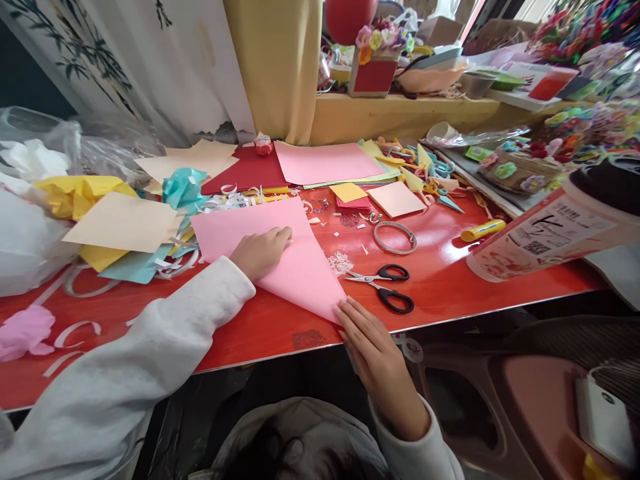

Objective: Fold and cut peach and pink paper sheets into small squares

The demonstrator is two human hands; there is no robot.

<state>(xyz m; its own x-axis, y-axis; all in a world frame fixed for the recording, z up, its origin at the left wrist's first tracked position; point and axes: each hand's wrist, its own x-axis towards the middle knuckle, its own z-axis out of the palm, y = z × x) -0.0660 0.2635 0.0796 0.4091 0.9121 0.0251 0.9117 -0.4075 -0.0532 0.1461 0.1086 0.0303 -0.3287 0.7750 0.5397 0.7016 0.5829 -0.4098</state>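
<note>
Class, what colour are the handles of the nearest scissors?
The scissors' handles are black, best seen in the head view.

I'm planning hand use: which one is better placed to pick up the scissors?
Probably the right hand: it is at the pink paper's near corner, close to the scissors; the left hand is farther off.

- Two large pink paper sheets (305, 263) (325, 163)
- One pair of black-handled scissors (377, 279)
- One thin tape roll (395, 251)
- One yellow marker-like tube (483, 231)
- One black-lidded cup (540, 230)
- One yellow curtain (277, 67)
</note>
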